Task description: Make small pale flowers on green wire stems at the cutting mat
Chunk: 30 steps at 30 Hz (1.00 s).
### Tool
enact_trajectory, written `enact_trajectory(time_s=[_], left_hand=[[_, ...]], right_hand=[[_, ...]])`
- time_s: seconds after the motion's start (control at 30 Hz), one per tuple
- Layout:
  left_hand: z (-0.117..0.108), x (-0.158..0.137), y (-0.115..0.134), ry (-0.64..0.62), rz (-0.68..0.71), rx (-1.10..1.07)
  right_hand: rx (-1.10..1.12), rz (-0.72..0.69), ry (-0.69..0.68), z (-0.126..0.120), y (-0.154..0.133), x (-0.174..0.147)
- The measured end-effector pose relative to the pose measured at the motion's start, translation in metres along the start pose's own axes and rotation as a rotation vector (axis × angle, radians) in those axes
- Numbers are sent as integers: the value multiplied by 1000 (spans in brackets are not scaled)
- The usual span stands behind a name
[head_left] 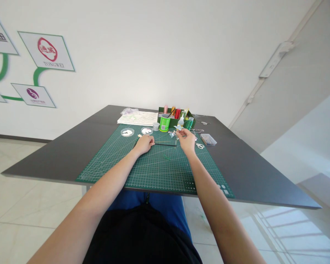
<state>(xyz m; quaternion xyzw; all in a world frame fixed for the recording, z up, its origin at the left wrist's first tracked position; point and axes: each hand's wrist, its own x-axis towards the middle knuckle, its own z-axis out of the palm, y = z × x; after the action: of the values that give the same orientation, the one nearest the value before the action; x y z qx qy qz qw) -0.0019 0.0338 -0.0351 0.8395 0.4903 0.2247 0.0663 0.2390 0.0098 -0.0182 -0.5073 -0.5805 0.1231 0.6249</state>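
My left hand (145,144) rests on the green cutting mat (154,172) with its fingers curled together; what lies under them is hidden. From beside its fingertips a thin black stick (165,145) and a thin wooden stick (162,142) run to the right along the mat. My right hand (187,139) is raised a little above the mat. Thumb and fingers pinch a small pale blue flower-like piece (178,127), with a thin wire-like strand hanging below. More small pale blue and white pieces (172,134) lie just left of that hand.
Behind the hands stand a green can (164,123), a white cup (156,126), a glue bottle (180,121) and a green box (194,122) of coloured rolls. Two shallow dishes (127,132) sit left. White scissors (200,146) and a clear case (208,139) lie right.
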Motion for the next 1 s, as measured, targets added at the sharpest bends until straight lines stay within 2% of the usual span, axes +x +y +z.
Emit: enact_trajectory(time_s=[0.17, 0.5, 0.77, 1.0], left_hand=[[-3, 1, -2, -36, 18, 14], [-13, 1, -3, -103, 7, 55], [-17, 2, -8, -208, -43, -48], [-17, 2, -8, -244, -95, -106]], right_hand=[[-54, -26, -47, 0, -4, -2], [-69, -36, -58, -1, -8, -3], [-77, -47, -55, -1, -9, -3], [-87, -46, -59, -1, -8, -3]])
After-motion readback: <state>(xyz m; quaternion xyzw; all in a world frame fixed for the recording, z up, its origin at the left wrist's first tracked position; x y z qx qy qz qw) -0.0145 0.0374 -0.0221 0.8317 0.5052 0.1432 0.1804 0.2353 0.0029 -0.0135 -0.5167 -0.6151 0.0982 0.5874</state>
